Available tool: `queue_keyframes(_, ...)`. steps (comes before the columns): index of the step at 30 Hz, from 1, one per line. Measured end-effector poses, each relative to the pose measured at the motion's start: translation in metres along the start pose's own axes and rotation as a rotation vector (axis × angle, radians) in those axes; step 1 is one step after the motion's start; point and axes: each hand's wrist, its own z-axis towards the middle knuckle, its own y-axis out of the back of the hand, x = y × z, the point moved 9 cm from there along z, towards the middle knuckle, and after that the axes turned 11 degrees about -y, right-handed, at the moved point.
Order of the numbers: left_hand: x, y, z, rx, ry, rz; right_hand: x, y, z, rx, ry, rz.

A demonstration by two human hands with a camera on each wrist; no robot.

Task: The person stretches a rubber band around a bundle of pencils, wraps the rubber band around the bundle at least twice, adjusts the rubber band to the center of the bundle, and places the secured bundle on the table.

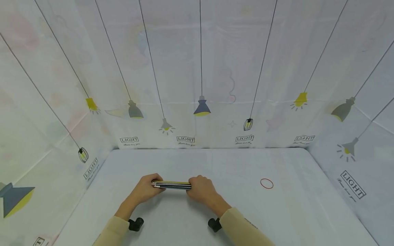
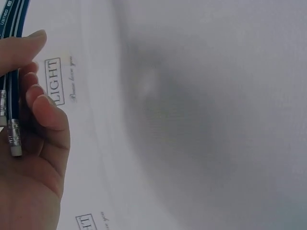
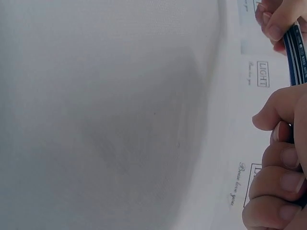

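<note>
A bundle of dark pencils (image 1: 171, 185) with one yellow one lies level between my two hands, just above the table (image 1: 184, 164). My left hand (image 1: 147, 187) grips the eraser end; in the left wrist view its fingers (image 2: 45, 112) curl round the pencils (image 2: 10, 96), whose metal ferrules and erasers show. My right hand (image 1: 200, 189) grips the other end; in the right wrist view its fingers (image 3: 280, 179) wrap the blue pencils (image 3: 297, 55), with the left hand's fingertips (image 3: 276, 21) at the top.
A red rubber band (image 1: 266, 183) lies flat on the table to the right of my hands. White sheets printed with hanging lamps (image 1: 201, 106) and "LIGHT" labels wall in the table at the back and both sides.
</note>
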Motion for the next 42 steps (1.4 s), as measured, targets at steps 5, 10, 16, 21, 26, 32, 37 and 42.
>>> queue_keyframes(5, -0.002, -0.003, 0.001, -0.023, -0.003, -0.065, -0.004, 0.004, -0.001, -0.001, -0.005, 0.001)
queue_keyframes(10, -0.008, -0.007, 0.003, -0.026, -0.008, -0.111, -0.009, 0.007, -0.002, -0.003, -0.005, 0.011)
queue_keyframes(16, -0.015, -0.013, 0.006, -0.009, -0.007, -0.135, -0.014, 0.009, -0.004, -0.005, 0.003, 0.039)
queue_keyframes(21, -0.019, -0.018, 0.007, 0.0, -0.002, -0.155, -0.016, 0.011, -0.005, 0.003, -0.001, 0.076)
queue_keyframes(26, -0.021, -0.023, 0.009, 0.003, -0.004, -0.173, -0.019, 0.011, -0.005, 0.024, -0.023, 0.112)
queue_keyframes(32, -0.021, -0.028, 0.009, 0.011, -0.005, -0.195, -0.021, 0.011, -0.005, 0.032, -0.034, 0.128)
queue_keyframes(37, -0.023, -0.032, 0.011, 0.028, -0.008, -0.248, -0.022, 0.012, -0.006, 0.029, -0.023, 0.143)
queue_keyframes(42, -0.022, -0.036, 0.012, 0.049, 0.006, -0.264, -0.024, 0.014, -0.006, 0.023, -0.016, 0.164)
